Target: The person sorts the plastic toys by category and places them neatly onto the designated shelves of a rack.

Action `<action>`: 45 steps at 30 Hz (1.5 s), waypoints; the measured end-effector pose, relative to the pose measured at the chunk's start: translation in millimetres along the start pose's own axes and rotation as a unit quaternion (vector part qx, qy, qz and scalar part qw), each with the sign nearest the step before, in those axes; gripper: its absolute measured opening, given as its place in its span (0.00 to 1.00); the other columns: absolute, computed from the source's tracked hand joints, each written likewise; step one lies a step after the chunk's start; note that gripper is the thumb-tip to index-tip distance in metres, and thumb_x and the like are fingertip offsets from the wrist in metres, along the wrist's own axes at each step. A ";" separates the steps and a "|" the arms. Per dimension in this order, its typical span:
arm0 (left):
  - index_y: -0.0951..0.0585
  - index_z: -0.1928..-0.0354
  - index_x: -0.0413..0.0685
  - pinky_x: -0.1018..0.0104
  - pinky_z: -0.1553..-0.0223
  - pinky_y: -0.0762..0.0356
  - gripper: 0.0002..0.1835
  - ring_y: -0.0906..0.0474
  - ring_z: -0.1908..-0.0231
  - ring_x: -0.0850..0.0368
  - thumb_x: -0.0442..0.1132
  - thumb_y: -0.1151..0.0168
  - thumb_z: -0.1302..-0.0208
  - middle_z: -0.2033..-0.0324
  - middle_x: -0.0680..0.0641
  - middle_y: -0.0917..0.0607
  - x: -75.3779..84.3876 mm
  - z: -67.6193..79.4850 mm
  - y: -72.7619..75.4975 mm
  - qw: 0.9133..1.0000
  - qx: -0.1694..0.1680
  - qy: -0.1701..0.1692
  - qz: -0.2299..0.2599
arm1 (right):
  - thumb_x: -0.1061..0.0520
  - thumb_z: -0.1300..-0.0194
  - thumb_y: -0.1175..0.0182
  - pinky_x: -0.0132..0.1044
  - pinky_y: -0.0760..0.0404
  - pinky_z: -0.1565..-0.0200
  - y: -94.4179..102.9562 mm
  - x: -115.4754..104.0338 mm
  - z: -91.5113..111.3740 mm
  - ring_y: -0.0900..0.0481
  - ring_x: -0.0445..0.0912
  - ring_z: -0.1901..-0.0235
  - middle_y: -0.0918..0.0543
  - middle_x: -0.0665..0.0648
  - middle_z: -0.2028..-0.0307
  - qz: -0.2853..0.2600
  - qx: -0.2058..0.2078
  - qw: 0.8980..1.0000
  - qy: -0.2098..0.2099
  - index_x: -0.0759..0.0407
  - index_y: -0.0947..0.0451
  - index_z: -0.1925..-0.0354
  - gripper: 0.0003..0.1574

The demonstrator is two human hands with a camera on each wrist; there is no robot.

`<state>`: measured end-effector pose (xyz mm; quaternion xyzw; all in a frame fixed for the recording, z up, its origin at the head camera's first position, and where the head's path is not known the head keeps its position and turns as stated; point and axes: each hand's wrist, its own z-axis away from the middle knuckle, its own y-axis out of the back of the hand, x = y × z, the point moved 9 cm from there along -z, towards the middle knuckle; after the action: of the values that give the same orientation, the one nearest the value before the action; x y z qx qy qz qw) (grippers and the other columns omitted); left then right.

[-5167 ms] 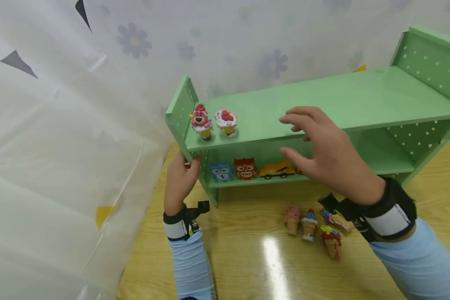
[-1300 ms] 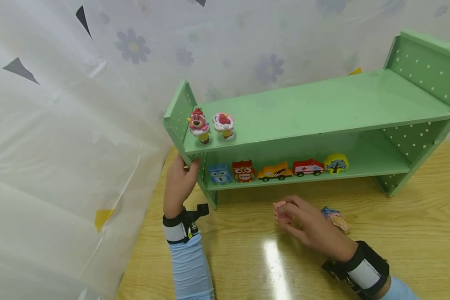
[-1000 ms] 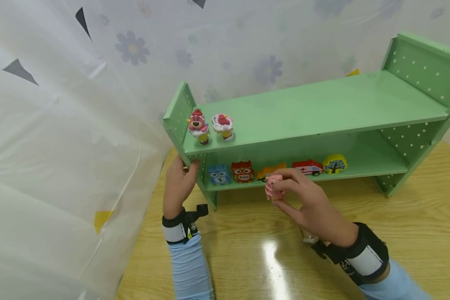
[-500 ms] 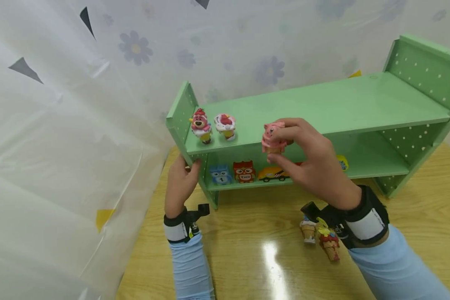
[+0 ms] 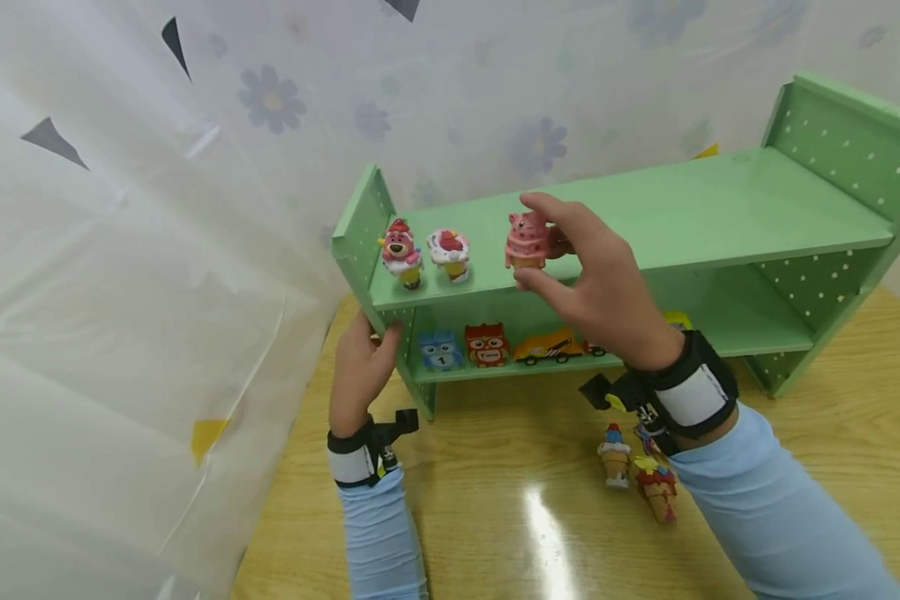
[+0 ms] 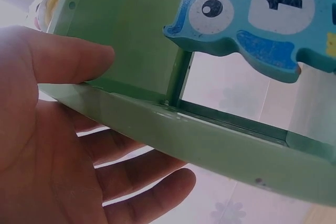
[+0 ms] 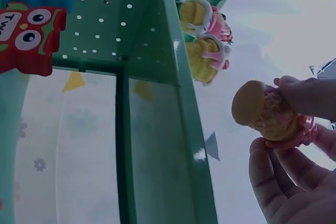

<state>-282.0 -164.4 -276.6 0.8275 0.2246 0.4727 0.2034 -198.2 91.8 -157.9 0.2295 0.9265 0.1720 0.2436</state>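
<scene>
My right hand [image 5: 607, 275] pinches a pink ice cream cone figurine [image 5: 527, 240] between thumb and fingers at the top shelf's front. In the right wrist view, the underside of its waffle cone [image 7: 273, 119] shows, apart from the shelf edge. Two more cone figurines stand at the left end of the top shelf: a pink bear one [image 5: 401, 254] and a white-and-red one [image 5: 450, 254]. My left hand [image 5: 363, 367] grips the left side panel of the green shelf [image 5: 645, 217]. In the left wrist view, its thumb [image 6: 79, 59] lies inside the panel and its fingers outside.
On the lower shelf stand a blue owl block [image 5: 440, 350], a red owl block [image 5: 486, 344], a yellow tow truck [image 5: 547, 346] and others partly behind my right hand. More cone figurines, including a blue-topped one [image 5: 615, 458] and a red one [image 5: 657, 492], lie on the wooden table [image 5: 480, 500].
My right hand, earlier holding nothing over the shelf, took the pink cone figurine from the table, raised it to the top shelf and moved left. My left hand stayed on the panel.
</scene>
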 end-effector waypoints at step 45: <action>0.28 0.44 0.48 0.51 0.59 0.17 0.19 0.21 0.55 0.51 0.49 0.49 0.31 0.51 0.43 0.19 -1.8 -1.5 -0.7 1.000 -0.008 0.007 -0.008 | 0.69 0.47 0.37 0.37 0.26 0.51 56.1 6.6 46.9 0.26 0.56 0.49 0.23 0.69 0.48 0.077 0.118 0.990 -0.026 0.67 0.29 0.42 0.31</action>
<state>-284.3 -164.7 -277.5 0.8209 0.2285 0.4785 0.2120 -159.4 151.7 -174.7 0.3319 0.9132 0.0738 0.2245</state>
